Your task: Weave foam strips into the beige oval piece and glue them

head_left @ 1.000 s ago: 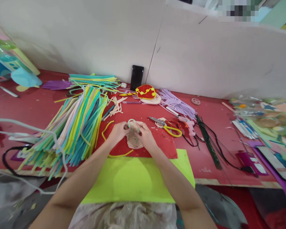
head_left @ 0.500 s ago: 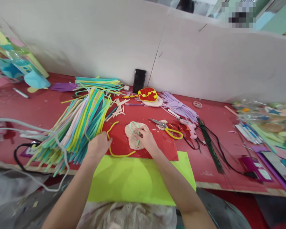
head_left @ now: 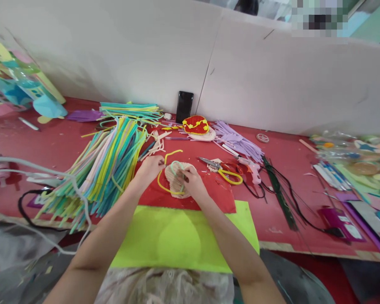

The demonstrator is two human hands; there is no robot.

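My left hand [head_left: 152,167] pinches a bent yellow pipe cleaner [head_left: 160,182] near its middle. One end sticks up past the fingertips, and the lower end curves across the edge of a beige, rounded, ribbed piece [head_left: 174,180]. That piece lies on a red sheet [head_left: 218,194]. My right hand [head_left: 193,180] is closed over the beige piece, its fingers on a mint-green pipe cleaner [head_left: 176,163] bent into a loop. The fingers partly cover the green pipe cleaner and the right side of the beige piece.
A big bundle of coloured pipe cleaners [head_left: 104,169] lies left. Yellow-handled scissors [head_left: 229,176] and a pink glue gun [head_left: 255,172] lie right. Behind are a phone [head_left: 184,107], a red-and-yellow decorated piece [head_left: 195,125] and purple pipe cleaners [head_left: 237,141]. A lime sheet [head_left: 180,240] covers the front edge.
My left hand has moved right and away from me, carrying the yellow pipe cleaner from beside the beige piece to its edge. My right hand has stayed nearly in place.
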